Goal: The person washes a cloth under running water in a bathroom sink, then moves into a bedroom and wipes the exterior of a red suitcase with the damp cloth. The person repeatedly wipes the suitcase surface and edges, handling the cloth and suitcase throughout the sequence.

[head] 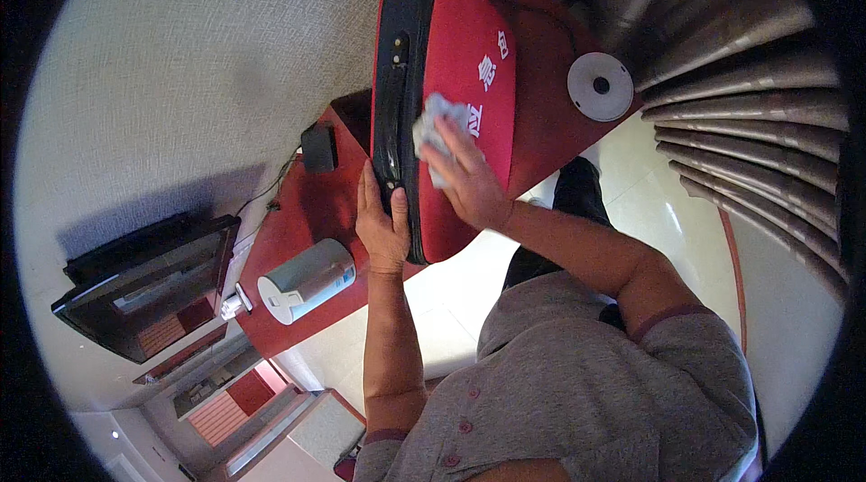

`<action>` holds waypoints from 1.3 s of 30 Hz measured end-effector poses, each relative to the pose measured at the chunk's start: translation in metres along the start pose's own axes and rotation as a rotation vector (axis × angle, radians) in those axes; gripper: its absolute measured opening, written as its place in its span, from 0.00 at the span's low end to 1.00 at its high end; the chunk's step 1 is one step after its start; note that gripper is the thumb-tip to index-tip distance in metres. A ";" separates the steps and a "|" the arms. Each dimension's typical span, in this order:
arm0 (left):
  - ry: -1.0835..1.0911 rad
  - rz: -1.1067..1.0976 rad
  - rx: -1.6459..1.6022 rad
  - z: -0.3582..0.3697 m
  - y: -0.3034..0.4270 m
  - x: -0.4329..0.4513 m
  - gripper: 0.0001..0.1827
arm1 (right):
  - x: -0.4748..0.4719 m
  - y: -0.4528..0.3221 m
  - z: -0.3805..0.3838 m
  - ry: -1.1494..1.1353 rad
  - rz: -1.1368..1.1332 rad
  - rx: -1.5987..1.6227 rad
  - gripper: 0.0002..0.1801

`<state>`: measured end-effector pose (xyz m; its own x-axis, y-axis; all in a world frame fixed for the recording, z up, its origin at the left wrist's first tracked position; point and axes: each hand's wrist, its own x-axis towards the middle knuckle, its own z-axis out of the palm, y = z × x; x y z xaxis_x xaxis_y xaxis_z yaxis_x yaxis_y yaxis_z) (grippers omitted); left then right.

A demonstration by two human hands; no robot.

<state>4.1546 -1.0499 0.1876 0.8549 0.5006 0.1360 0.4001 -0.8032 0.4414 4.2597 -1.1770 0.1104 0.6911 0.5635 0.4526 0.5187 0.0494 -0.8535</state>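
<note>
A red zippered case (467, 29) with a black side band, a black handle and white characters stands on a red table. My left hand (383, 221) grips its black side near the lower end of the handle, thumb on one side and fingers on the other. Against the red face lies a crumpled light grey cloth (443, 117), pressed there under the fingers of my right hand (470, 181). Part of the cloth is hidden by those fingers.
On the red tabletop (298, 205) are a white and grey cylindrical appliance (308, 279), a small black box (318, 148) and a round white disc-shaped object (600, 86). A wall-mounted television (162, 286) is at left, with cables nearby. Brown curtains (751, 103) hang at right.
</note>
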 end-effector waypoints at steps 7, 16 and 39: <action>-0.015 0.023 -0.014 -0.003 0.002 0.003 0.37 | 0.142 0.072 -0.026 0.404 0.081 -0.013 0.30; -0.008 -0.012 -0.038 -0.001 0.008 0.004 0.37 | 0.093 0.192 -0.012 0.475 0.478 0.071 0.27; 0.009 0.006 0.008 0.002 0.011 0.000 0.34 | 0.065 0.112 0.002 0.437 0.497 0.141 0.28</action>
<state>4.1591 -1.0589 0.1909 0.8541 0.4990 0.1464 0.3981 -0.8086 0.4332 4.3618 -1.1334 0.0434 0.9860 0.1631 0.0347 0.0361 -0.0058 -0.9993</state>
